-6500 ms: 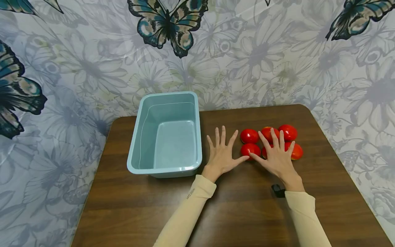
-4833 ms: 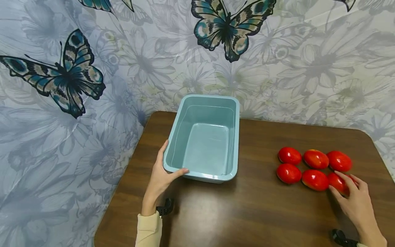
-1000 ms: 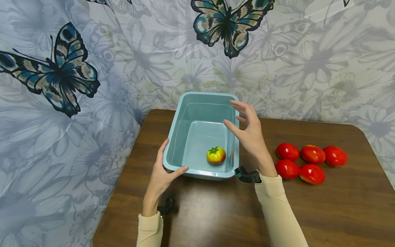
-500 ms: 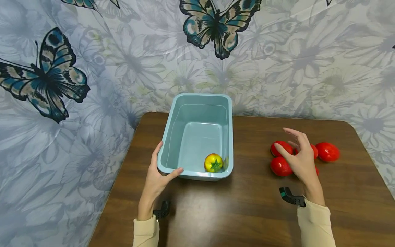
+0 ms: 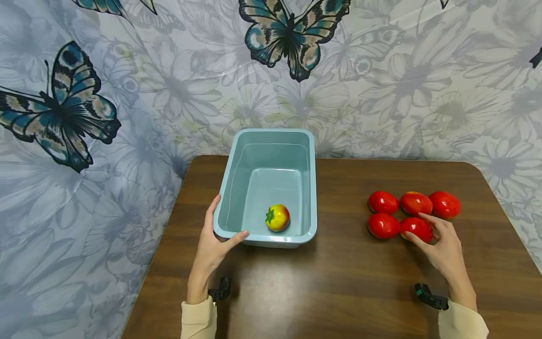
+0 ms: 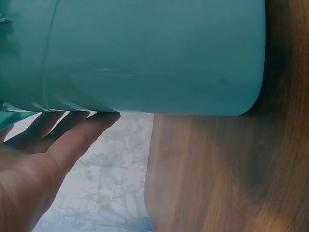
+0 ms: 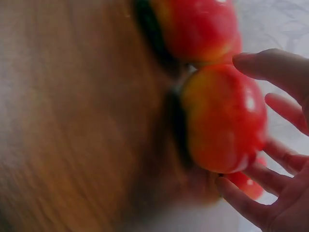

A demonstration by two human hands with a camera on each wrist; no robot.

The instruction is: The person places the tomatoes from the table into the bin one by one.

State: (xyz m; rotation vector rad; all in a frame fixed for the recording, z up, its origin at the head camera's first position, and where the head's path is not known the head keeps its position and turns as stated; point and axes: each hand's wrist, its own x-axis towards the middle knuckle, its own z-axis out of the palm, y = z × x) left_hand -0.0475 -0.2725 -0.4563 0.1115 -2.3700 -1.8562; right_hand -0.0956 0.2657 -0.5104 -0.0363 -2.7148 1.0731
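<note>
A light blue plastic tub (image 5: pixel 225 188) stands on the brown table. My left hand (image 5: pixel 210 249) holds its near left corner, thumb along the front rim, fingers against the left side. In the left wrist view the fingertips (image 6: pixel 112 116) touch its outer wall. One yellow-red tomato (image 5: pixel 277 217) with a green top lies inside. At right, my right hand (image 5: pixel 444 247) grips a red tomato (image 5: pixel 414 227) in the near row, thumb in front and index finger behind. The right wrist view shows that tomato (image 7: pixel 219 116) between thumb and fingers, still among the others.
Several more red tomatoes surround the gripped one: a near-left tomato (image 5: pixel 383 226) and a back row with a left tomato (image 5: pixel 383 202), a middle tomato (image 5: pixel 412 202) and a right tomato (image 5: pixel 444 205). Behind the table (image 5: pixel 322 287) hangs a butterfly-patterned cloth (image 5: pixel 381 94).
My right hand has gone from the tub's right rim to the near tomato and closed round it. The tomato in the tub has rolled left. The left hand has kept its place.
</note>
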